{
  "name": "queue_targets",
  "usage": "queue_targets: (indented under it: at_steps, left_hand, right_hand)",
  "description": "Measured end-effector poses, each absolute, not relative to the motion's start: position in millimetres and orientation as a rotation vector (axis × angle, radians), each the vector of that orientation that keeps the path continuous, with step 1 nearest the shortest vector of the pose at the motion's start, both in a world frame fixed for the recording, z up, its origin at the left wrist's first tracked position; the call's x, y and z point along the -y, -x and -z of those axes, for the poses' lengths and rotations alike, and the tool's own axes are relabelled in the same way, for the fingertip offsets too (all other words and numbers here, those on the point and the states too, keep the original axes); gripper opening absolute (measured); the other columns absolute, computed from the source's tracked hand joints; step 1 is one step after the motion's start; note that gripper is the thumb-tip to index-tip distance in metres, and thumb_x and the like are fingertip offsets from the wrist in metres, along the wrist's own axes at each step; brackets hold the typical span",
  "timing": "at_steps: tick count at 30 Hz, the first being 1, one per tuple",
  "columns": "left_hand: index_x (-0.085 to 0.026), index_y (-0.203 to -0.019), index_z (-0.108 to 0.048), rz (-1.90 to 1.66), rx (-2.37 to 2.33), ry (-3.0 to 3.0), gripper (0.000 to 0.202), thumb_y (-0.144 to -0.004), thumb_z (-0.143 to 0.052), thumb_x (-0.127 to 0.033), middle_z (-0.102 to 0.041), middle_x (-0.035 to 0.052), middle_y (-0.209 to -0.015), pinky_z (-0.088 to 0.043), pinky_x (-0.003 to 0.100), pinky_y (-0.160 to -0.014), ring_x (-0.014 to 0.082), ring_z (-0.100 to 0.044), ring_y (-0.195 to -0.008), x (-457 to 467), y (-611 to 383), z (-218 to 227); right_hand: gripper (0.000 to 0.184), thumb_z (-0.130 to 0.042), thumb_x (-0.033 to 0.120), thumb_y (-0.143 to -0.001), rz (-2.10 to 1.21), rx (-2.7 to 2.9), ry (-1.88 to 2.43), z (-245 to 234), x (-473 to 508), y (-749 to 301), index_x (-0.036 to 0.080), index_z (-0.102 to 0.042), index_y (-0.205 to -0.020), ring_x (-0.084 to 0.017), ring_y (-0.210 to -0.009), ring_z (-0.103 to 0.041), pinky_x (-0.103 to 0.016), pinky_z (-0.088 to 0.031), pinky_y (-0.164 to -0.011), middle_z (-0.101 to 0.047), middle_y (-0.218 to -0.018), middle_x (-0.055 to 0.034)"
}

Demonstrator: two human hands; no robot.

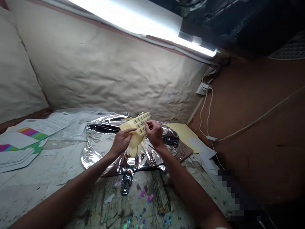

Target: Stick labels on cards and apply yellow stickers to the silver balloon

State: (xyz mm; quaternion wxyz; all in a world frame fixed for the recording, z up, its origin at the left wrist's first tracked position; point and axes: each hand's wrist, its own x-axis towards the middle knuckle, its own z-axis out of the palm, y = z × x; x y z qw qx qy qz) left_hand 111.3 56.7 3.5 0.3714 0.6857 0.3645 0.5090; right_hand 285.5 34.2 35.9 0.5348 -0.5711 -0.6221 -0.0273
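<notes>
Pale yellow and thin, the pale yellow sheet (139,126) carries tight rows of small dark marks too small to read. It bends softly between the hands, held in the air above a crumpled silver foil balloon (102,156). Its long axis runs on a slant, with the upper end pointing away and to the right, toward the wall, and the lower end drooping toward the foil.

The left hand (120,142) pinches the sheet's left edge, its fingers stretched out flat across the paper. The right hand (154,133) pinches the opposite edge, its fingers curled and bunched together.

The balloon's mirror-bright skin is creased and puckered, and its metallic neck (127,182) lies on a scarred, paint-stained worktop (45,178). Small pink and iridescent cut-out shapes (143,194) are scattered near the neck. Printed papers with rainbow colour bars (30,136) lie to the left, and a yellow card (184,133) sits partly under the balloon's far right side. Behind it all, wrinkled beige paper (107,70) lines the wall beneath a glowing fluorescent tube (143,19), and a white cable (238,127) crosses a brown surface on the right.
</notes>
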Motion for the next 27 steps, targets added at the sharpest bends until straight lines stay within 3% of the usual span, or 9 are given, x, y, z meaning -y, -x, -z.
queue_targets:
  at_steps: [2, 6, 11, 16, 22, 27]
  left_hand:
    - [-0.017, -0.115, -0.07, -1.237, -0.899, -1.798, 0.04, -0.081, -0.052, -0.024, -0.069, 0.0083, -0.119, -0.052, 0.038, -0.093, 0.0253, -0.066, -0.104, -58, -114, -1]
    - [-0.016, -0.118, -0.069, -1.274, -0.927, -1.897, 0.043, -0.078, -0.052, -0.019, -0.068, 0.0071, -0.121, -0.045, 0.037, -0.103, 0.0236, -0.062, -0.113, -61, -116, 2]
    - [-0.016, -0.109, -0.072, -1.266, -1.001, -1.922, 0.036, -0.078, -0.055, -0.022, -0.073, 0.0063, -0.11, -0.052, 0.032, -0.091, 0.0224, -0.068, -0.1, -63, -110, -4]
    - [-0.02, -0.1, -0.075, -1.253, -0.986, -2.196, 0.029, -0.08, -0.054, -0.021, -0.076, 0.0049, -0.094, -0.051, 0.027, -0.075, 0.0188, -0.069, -0.082, -56, -104, -19]
    - [-0.018, -0.082, -0.077, -1.148, -1.053, -2.543, 0.026, -0.077, -0.052, -0.016, -0.072, 0.0065, -0.072, -0.039, 0.025, -0.058, 0.0172, -0.063, -0.064, -46, -103, -34]
    - [-0.022, -0.09, -0.078, -1.141, -1.052, -2.598, 0.026, -0.077, -0.056, -0.019, -0.072, 0.0058, -0.074, -0.042, 0.026, -0.061, 0.0179, -0.063, -0.065, -42, -103, -37]
  right_hand:
    - [0.014, -0.054, 0.025, -0.088, 0.211, 1.593, 1.333, -34, -27, -275, 0.018, -0.067, -0.087, -0.019, -0.085, -0.062, -0.029, -0.048, -0.079, -0.067, -0.089, -0.0057]
    - [0.013, -0.057, 0.02, -0.087, 0.235, 1.772, 1.303, -31, -20, -264, 0.019, -0.07, -0.09, -0.02, -0.096, -0.061, -0.03, -0.049, -0.083, -0.066, -0.096, -0.0072]
    - [0.015, -0.059, 0.024, -0.089, 0.186, 1.916, 1.269, -44, -16, -268, 0.021, -0.072, -0.094, -0.02, -0.094, -0.063, -0.03, -0.05, -0.083, -0.068, -0.098, -0.0058]
    - [0.028, -0.057, 0.019, -0.09, 0.307, 2.047, 1.221, -67, -5, -273, 0.024, -0.066, -0.116, -0.019, -0.101, -0.061, -0.029, -0.049, -0.083, -0.064, -0.112, -0.0072]
    - [0.013, -0.058, 0.02, -0.091, 0.502, 2.255, 1.209, -84, 10, -272, 0.023, -0.07, -0.093, -0.021, -0.1, -0.059, -0.031, -0.047, -0.081, -0.065, -0.11, -0.0066]
    - [0.01, -0.057, 0.018, -0.09, 0.535, 2.303, 1.256, -93, 18, -273, 0.02, -0.067, -0.089, -0.023, -0.094, -0.057, -0.033, -0.046, -0.079, -0.065, -0.098, -0.0089]
